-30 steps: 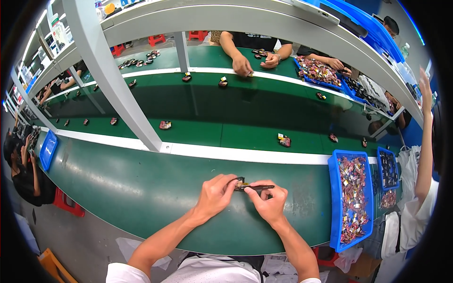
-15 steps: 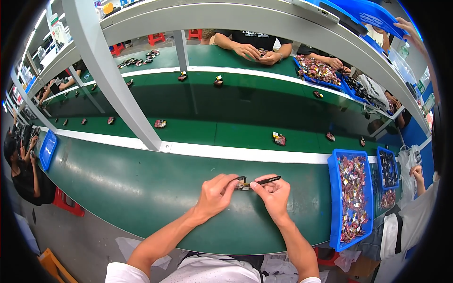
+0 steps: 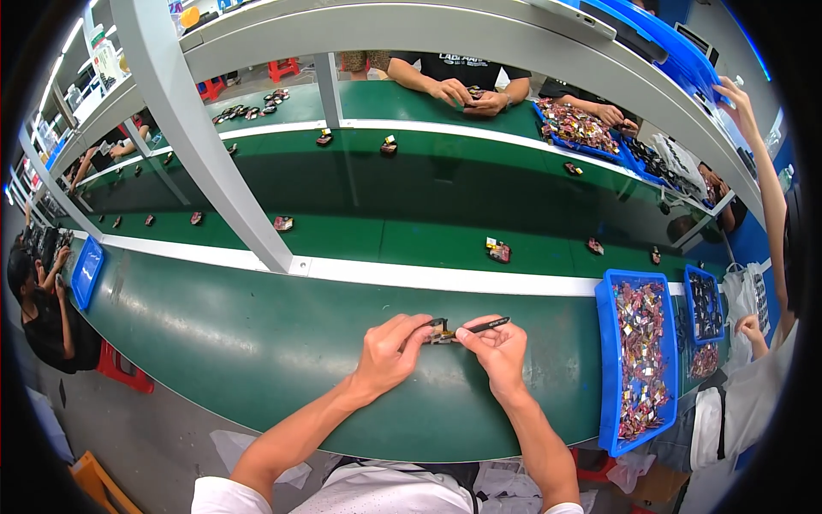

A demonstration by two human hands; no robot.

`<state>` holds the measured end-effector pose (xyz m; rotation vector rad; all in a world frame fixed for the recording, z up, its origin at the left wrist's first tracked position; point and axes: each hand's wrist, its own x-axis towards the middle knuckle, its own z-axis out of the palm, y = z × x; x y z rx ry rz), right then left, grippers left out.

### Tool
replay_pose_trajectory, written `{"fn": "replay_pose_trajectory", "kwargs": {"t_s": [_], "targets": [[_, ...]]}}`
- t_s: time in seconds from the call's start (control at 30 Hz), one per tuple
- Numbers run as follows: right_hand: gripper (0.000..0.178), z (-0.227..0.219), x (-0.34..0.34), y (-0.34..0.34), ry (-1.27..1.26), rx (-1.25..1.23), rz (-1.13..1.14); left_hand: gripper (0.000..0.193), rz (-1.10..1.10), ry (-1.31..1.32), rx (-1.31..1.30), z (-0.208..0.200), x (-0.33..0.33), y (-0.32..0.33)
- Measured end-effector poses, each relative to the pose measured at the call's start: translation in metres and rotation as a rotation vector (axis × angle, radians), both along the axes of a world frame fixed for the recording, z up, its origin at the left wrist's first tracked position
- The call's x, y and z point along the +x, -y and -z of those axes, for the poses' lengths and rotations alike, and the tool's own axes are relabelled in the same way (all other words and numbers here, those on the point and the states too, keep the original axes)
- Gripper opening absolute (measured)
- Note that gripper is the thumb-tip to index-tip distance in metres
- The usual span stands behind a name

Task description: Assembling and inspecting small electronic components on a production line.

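Note:
Over the green bench, my left hand pinches a small electronic part with a black edge and a yellowish middle. My right hand is closed round a slim black stick-like tool, its rear end pointing up to the right. The fingertips of both hands nearly meet at the part. The working end of the tool is hidden by my thumb and fingers, and the part is too small to make out fully.
To my right stands a blue tray full of small reddish parts, with a smaller blue tray of black parts beyond. Ahead, a green conveyor belt carries spaced-out assemblies. A grey upright post rises front left. Co-workers sit across and alongside.
The assemblies on the belt have shifted slightly left. At the right, a co-worker's raised arm has moved with a blue tray overhead. My hands have barely moved.

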<state>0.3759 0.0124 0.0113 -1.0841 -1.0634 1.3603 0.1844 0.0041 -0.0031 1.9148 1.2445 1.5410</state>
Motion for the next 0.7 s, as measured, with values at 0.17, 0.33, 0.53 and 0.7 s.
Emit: {"fn": "replay_pose_trajectory", "kwargs": {"t_s": [0.17, 0.33, 0.53, 0.7], "targets": [[0.014, -0.0033, 0.0018, 0.0, -0.017, -0.074, -0.019, 0.013, -0.007, -0.03, 0.015, -0.0007, 0.0013, 0.0014], [0.013, -0.0043, 0.0029, -0.0007, -0.015, -0.085, -0.016, 0.015, -0.013, -0.063, 0.089, -0.0015, 0.0011, -0.0002], [0.013, -0.0078, 0.0032, -0.0008, -0.009, -0.09, 0.004, 0.015, -0.009, -0.06, 0.08, -0.0016, -0.0001, -0.0002], [0.014, -0.0049, 0.0029, -0.0007, -0.022, -0.071, 0.015, 0.014, -0.002, -0.074, 0.076, 0.0009, -0.0005, -0.0004]]}}
